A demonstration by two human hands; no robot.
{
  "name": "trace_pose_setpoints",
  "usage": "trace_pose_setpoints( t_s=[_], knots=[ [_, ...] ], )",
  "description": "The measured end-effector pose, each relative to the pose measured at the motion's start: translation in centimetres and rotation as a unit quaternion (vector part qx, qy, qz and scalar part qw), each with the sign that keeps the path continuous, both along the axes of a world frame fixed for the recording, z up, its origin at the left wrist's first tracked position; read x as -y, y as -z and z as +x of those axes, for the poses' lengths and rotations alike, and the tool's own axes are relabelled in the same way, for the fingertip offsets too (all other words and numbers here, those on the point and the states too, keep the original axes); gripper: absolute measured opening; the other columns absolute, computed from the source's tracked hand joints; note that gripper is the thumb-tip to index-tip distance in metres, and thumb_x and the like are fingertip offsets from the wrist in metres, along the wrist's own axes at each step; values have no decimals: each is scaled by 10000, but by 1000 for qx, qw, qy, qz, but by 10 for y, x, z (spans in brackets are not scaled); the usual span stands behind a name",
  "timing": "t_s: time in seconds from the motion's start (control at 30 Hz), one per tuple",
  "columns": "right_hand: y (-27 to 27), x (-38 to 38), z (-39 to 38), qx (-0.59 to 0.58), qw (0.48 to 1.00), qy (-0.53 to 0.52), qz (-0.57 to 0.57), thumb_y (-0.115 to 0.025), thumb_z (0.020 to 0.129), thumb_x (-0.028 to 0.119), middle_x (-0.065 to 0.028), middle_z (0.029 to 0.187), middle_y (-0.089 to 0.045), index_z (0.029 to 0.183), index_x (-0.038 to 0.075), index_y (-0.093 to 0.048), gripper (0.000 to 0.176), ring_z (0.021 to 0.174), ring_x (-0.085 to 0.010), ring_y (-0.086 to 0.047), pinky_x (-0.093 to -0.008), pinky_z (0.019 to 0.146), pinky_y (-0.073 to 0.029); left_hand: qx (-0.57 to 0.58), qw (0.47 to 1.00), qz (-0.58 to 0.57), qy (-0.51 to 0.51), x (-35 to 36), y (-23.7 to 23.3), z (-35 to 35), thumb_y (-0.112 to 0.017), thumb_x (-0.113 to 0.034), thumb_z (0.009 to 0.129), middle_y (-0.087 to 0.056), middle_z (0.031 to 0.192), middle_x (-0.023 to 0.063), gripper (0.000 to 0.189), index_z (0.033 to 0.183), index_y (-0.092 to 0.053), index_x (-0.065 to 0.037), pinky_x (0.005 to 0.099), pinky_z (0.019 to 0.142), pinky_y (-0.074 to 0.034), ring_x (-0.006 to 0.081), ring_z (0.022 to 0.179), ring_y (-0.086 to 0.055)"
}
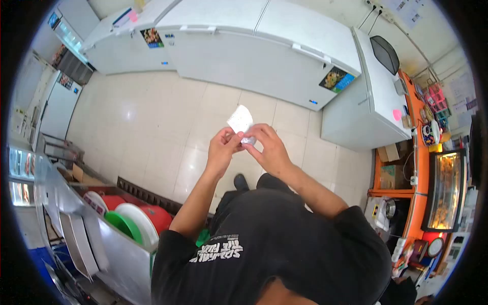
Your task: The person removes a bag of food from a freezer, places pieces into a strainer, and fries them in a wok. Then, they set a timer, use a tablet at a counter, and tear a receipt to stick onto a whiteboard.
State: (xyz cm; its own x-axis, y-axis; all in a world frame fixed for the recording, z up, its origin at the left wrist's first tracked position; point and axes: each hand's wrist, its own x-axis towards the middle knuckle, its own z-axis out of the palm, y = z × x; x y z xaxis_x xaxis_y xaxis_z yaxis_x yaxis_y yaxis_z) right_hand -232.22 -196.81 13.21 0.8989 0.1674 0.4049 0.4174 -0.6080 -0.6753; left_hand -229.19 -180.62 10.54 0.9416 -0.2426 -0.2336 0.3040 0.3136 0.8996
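A small white sheet, like paper or tissue (240, 118), stands up between my two hands over the tiled floor. Its upper part fans out. Its lower end is bunched into a pale, slightly shiny wad (248, 141). My left hand (223, 150) pinches the sheet's lower left side between thumb and fingers. On the other side, my right hand (268, 149) is closed round the bunched end, with the thumb below and the fingers curled over the top. Part of the wad is hidden behind the fingers.
White chest freezers (244, 56) line the far wall, with another freezer (356, 112) at the right. An orange shelf (414, 203) carries a lit glass display case (446, 190). At lower left, a metal rack (122, 269) holds a green basin (122, 226) and red and white ones.
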Motion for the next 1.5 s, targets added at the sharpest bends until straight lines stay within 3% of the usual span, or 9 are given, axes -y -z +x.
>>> trace_pose_setpoints(
  t_s=[0.13, 0.37, 0.43, 0.53, 0.73, 1.03, 1.33, 1.43, 1.5],
  knots=[
    [6, 4, 105, 15, 999, 26, 38, -729, 777, 124, -104, 1062, -612, 1014, 50, -602, 279, 1000, -300, -592, -373, 836, -492, -77, 993, -85, 18, 1, -9, 106, -589, -183, 945, -652, 918, 108, 191, 948, -591, 8, 299, 805, -540, 170, 879, -649],
    [20, 18, 302, -53, 984, 56, 162, -734, 807, 188, -119, 984, -668, 949, 16, -630, 246, 900, -302, -653, -349, 809, -518, 24, 997, 71, 13, 20, 9, 298, -633, -199, 915, -671, 961, 123, 287, 996, -676, 73, 308, 839, -527, 166, 884, -645],
    [30, 26, 361, -118, 967, 26, 224, -707, 850, 184, -104, 1000, -688, 947, 0, -642, 218, 897, -221, -668, -316, 810, -518, 47, 987, 152, 12, 21, 10, 355, -645, -193, 906, -672, 960, 126, 296, 972, -680, 93, 330, 862, -523, 168, 891, -642],
    [29, 39, 465, -241, 905, -40, 347, -678, 888, 176, -92, 1035, -690, 951, -20, -640, 209, 899, -156, -652, -291, 792, -519, 76, 971, 226, -7, 29, -10, 447, -676, -196, 886, -686, 908, 88, 271, 940, -710, 67, 281, 824, -503, 130, 854, -625],
    [19, 59, 628, -255, 873, -115, 400, -629, 892, 133, -102, 1059, -687, 944, -36, -640, 177, 893, -137, -628, -281, 809, -502, 183, 954, 239, -11, 42, -44, 591, -658, -139, 902, -694, 871, 3, 166, 944, -734, 3, 242, 744, -466, 74, 804, -587],
    [34, 93, 799, -246, 879, 63, 403, -615, 866, 152, -81, 967, -692, 926, -40, -667, 208, 777, -123, -603, -272, 734, -489, 194, 907, 352, 126, 59, -34, 808, -692, -177, 871, -664, 699, 45, 213, 853, -704, 35, 235, 633, -441, 60, 703, -555],
    [27, 155, 912, -218, 837, 344, 365, -583, 853, 181, -94, 802, -666, 877, -34, -633, 222, 744, -150, -637, -280, 660, -495, 265, 892, 244, 272, 78, 39, 1053, -658, -215, 889, -671, 774, 82, 242, 864, -657, 26, 271, 614, -448, 85, 691, -559],
    [23, 157, 935, -215, 811, 391, 378, -575, 855, 177, -86, 790, -659, 868, -14, -622, 197, 739, -149, -642, -276, 660, -489, 251, 840, 311, 368, 76, 95, 1120, -676, -311, 872, -675, 788, 119, 337, 836, -647, 23, 325, 670, -490, 172, 727, -624],
    [20, 151, 951, -215, 791, 408, 402, -577, 857, 180, -81, 789, -656, 867, -5, -617, 190, 738, -146, -642, -277, 665, -489, 235, 675, 557, 423, 70, 103, 1151, -684, -414, 839, -681, 816, 135, 429, 869, -651, 13, 363, 705, -504, 251, 753, -643]
  ],
)
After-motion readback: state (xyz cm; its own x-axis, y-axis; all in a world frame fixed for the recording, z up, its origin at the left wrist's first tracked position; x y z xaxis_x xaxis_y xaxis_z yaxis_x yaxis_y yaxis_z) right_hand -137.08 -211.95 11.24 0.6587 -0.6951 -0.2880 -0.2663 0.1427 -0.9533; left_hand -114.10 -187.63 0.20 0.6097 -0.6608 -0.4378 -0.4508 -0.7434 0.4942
